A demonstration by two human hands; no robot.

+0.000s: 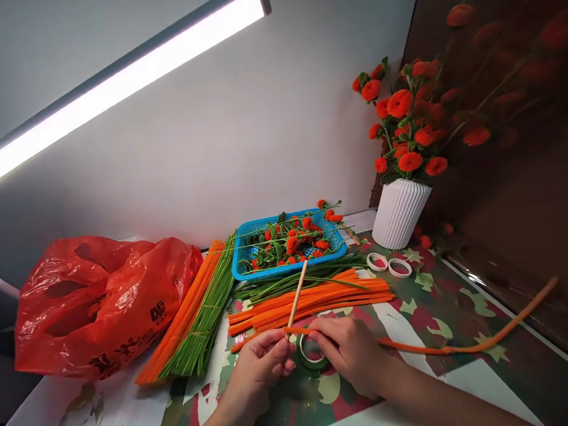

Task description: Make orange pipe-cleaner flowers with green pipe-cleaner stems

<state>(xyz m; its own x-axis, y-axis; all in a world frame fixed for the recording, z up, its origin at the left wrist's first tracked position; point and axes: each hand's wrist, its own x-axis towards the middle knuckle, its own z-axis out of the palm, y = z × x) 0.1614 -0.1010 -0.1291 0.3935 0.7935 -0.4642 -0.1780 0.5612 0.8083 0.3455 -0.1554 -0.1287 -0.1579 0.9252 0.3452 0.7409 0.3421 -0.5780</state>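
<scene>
My left hand (263, 362) pinches a thin wooden stick (298, 295), which points up and away, together with an orange fuzzy stem laid across its lower part. My right hand (350, 350) is closed on the same orange fuzzy stem (432, 349), just right of the stick. The stem's long end runs out to the right past my right wrist, and its short end shows left of my left fingers. A green tape roll (312, 363) lies between and below my hands. Beyond them lies a pile of orange stems (317, 298).
A blue basket (239, 257) holds orange flowers. Green stems (202, 331) and a red plastic bag (106, 304) lie left. Two white-rimmed rolls (388, 264) and a white vase (398, 214) of orange flowers stand right. A lit lamp (120, 81) hangs above.
</scene>
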